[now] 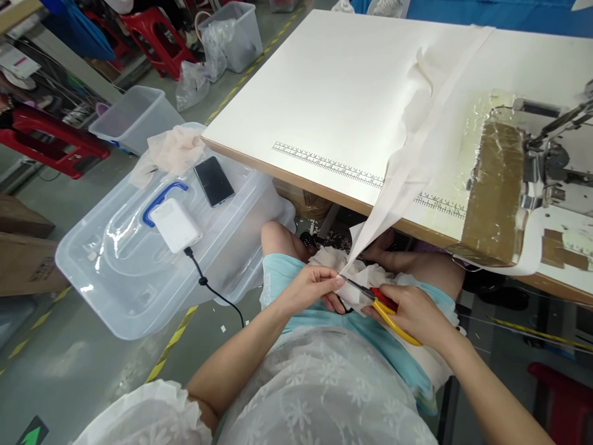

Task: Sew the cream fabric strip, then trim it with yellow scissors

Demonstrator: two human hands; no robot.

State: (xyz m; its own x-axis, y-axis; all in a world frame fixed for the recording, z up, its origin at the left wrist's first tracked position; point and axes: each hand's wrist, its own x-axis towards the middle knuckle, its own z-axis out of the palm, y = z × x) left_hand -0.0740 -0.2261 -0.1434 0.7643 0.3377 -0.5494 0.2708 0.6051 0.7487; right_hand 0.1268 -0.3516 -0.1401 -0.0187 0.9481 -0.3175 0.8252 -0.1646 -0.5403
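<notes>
My left hand (322, 287) pinches the end of a long white fabric strip (398, 188) between thumb and fingers, above my lap. Wrapped around the yellow and red handles of a pair of scissors (388, 312) is my right hand (412, 312). The scissor blades point left and reach the fabric beside my left fingertips; whether they are cutting, I cannot tell. From my left hand the strip runs up over the table edge and across the tabletop. More crumpled pale fabric (349, 269) lies on my lap, partly hidden by my hands.
A sewing machine (556, 161) stands at the right of the white table (343, 80). On my left, a clear lidded bin (120, 272) bears a phone (214, 181), a white power bank (176, 224) with a black cable, and pale cloth (176, 151). Red stools (155, 37) stand farther back.
</notes>
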